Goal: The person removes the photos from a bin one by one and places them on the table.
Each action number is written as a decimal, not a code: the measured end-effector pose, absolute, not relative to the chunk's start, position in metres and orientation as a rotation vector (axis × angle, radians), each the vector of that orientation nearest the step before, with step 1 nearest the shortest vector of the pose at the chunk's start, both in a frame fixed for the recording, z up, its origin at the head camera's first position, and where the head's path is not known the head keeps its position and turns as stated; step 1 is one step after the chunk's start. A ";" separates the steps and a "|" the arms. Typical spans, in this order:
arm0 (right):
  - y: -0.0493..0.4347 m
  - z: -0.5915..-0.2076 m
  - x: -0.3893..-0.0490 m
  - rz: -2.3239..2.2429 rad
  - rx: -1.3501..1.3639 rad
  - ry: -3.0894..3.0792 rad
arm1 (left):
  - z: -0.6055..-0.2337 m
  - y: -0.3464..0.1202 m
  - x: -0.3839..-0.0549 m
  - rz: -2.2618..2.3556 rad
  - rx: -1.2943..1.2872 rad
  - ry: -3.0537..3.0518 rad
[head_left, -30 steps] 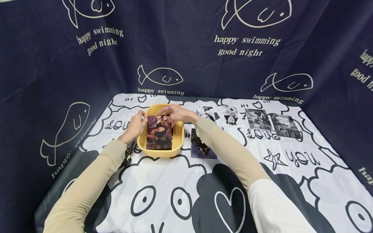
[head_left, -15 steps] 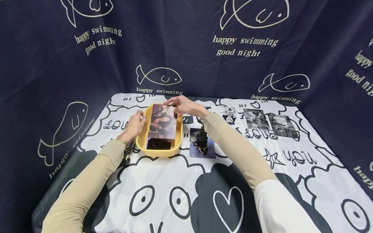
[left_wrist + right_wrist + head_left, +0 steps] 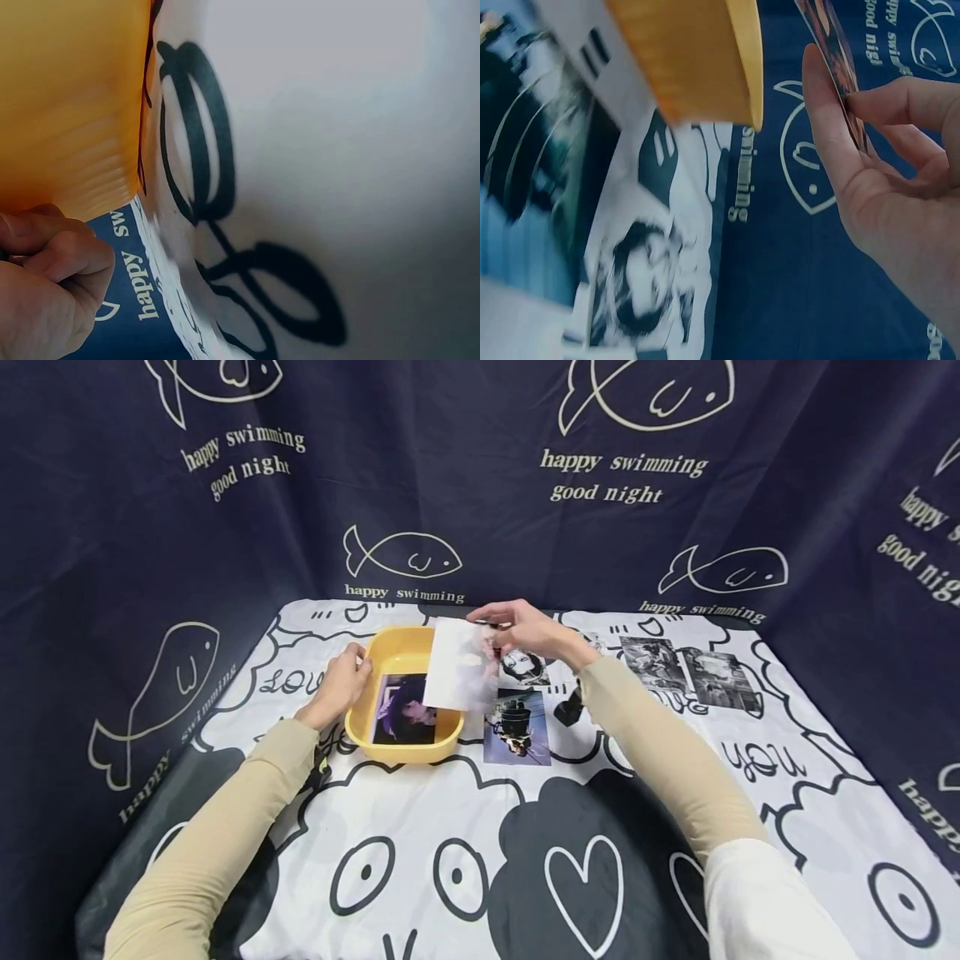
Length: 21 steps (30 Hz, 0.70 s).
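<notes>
My left hand (image 3: 343, 681) grips the left rim of a yellow plastic tub (image 3: 392, 647); in the left wrist view its fingers curl at the tub's wall. Over the tub's right rim, my right hand (image 3: 528, 631) pinches a photo print (image 3: 453, 664) by its upper right edge. Thumb and fingers hold that print (image 3: 840, 64) edge-on in the right wrist view, its coloured side partly showing. In the head view it looks whitish and blurred. Another photo (image 3: 405, 714), dark and purple, lies inside the tub.
Right of the tub lies a colour photo (image 3: 517, 735), with a black-and-white portrait print (image 3: 523, 670) behind it. Farther right are two black-and-white prints (image 3: 651, 664). A navy curtain (image 3: 510, 552) hangs behind the table.
My right hand has lifted the reddish photo up from the tub and carried it right, past the rim. The purple photo beneath now shows. My left hand stays at the tub.
</notes>
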State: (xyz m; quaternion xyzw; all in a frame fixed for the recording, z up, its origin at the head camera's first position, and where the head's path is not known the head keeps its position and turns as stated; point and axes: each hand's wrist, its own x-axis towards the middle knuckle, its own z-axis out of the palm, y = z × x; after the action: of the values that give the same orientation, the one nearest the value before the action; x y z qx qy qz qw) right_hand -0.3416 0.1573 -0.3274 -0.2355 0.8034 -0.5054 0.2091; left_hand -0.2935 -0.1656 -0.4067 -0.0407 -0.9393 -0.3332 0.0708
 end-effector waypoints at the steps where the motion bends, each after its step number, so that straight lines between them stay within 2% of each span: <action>1: 0.163 -0.329 -0.340 -1.416 -0.656 2.227 | -0.407 -0.166 -0.294 -1.004 -0.122 -2.825; 21: 0.290 -0.364 -0.297 -1.348 -0.593 2.225 | -0.408 -0.168 -0.295 -0.988 -0.116 -2.840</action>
State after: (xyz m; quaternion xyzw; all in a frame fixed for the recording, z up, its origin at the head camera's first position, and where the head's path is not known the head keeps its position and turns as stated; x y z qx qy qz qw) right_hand -0.2969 0.2901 -0.3636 -0.2162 0.8107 -0.4910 0.2346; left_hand -0.2954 -0.1676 -0.4078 -0.0386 -0.9417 -0.3275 0.0661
